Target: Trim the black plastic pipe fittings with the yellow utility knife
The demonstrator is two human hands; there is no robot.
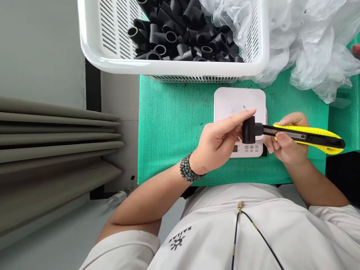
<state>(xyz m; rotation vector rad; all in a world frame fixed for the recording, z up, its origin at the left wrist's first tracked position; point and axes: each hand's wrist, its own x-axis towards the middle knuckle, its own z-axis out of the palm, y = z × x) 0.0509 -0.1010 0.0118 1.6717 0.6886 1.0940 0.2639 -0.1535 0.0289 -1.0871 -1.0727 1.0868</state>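
Observation:
My left hand (216,140) pinches a black plastic pipe tee fitting (249,129) between thumb and fingers. My right hand (287,140) grips a yellow-and-black utility knife (308,139), and its blade end touches the fitting's side. Both hands hover over a white digital scale (239,103) with several round buttons, which hides partly beneath them. A white plastic basket (109,45) at the top holds several more black pipe fittings (180,37). A beaded bracelet (188,167) circles my left wrist.
The scale sits on a green mesh mat (168,142). A crumpled clear plastic bag (317,48) covers the basket's right corner and the area beside it. Grey folded slats (56,138) fill the left side, with a small clear bottle (119,197) below them.

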